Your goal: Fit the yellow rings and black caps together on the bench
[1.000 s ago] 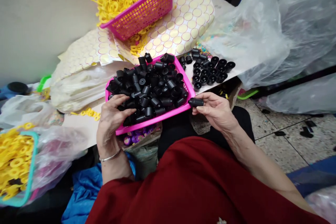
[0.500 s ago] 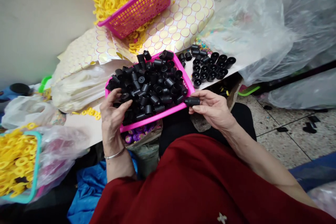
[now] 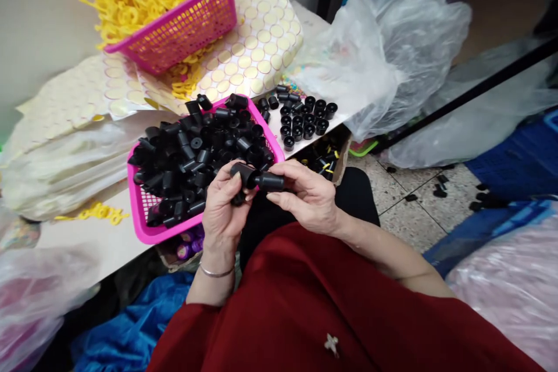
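My left hand is closed around black plastic caps, one of them sticking out between thumb and fingers. My right hand pinches another black cap and holds it end to end against the left hand's cap. Both hands meet at the near right corner of a pink tray heaped with several loose black caps. A cluster of upright black caps stands on the white tabletop just right of the tray.
A pink basket of yellow plastic rings sits at the back on sheets of round stickers. Clear plastic bags pile up to the right. Stray black caps lie on the tiled floor. Blue cloth lies below the table.
My left hand came out of the tray holding caps and moved right to meet my right hand. The right hand's cap now touches the left hand's cap. The camera has turned to the right.
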The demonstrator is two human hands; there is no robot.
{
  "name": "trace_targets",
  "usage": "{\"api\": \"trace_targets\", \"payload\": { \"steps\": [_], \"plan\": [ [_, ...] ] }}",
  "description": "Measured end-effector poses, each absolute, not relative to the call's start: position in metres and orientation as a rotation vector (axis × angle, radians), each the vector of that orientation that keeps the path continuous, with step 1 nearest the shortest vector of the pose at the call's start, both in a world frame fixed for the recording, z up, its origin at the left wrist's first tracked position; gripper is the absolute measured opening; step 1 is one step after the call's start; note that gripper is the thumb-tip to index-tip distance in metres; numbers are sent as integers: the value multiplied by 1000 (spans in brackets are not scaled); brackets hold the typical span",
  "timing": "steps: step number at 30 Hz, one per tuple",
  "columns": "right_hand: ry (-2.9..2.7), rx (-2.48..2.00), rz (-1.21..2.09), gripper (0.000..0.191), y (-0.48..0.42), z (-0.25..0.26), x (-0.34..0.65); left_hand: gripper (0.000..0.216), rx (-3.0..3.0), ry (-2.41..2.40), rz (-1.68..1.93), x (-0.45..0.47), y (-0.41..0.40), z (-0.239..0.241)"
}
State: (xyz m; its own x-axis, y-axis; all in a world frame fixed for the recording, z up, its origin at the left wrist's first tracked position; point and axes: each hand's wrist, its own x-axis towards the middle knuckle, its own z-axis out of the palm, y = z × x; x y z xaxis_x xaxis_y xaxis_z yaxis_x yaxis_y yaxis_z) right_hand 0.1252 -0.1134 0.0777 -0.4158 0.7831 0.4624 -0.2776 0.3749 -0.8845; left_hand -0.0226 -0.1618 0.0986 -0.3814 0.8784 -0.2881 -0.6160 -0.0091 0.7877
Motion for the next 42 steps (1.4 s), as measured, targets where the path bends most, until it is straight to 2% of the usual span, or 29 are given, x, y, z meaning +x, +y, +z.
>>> {"api": "trace_targets", "payload": {
  "steps": [13, 21, 26, 29, 36, 42],
  "plan": [
    [-1734, -733, 957, 28, -111, 67, 158, 36, 468, 1188, 1703, 15, -140, 89],
    [-1687, -992, 800, 51, -108, 30, 169, 28, 381, 1221, 1595, 55, -128, 70],
    [-1829, -757, 558, 55, -93, 23, 177, 25, 263, 1169, 1548, 64, -122, 59],
    [-1956, -589, 610, 60, -85, 24, 181, 25, 254, 1165, 1561, 64, -122, 57],
    [-1769, -809, 876, 28, -70, 22, 175, 35, 297, 1123, 1485, 65, -123, 64],
    [-1893, -1256, 696, 29, -38, -1, 154, 34, 397, 1167, 1356, 55, -140, 73]
  ]
}}
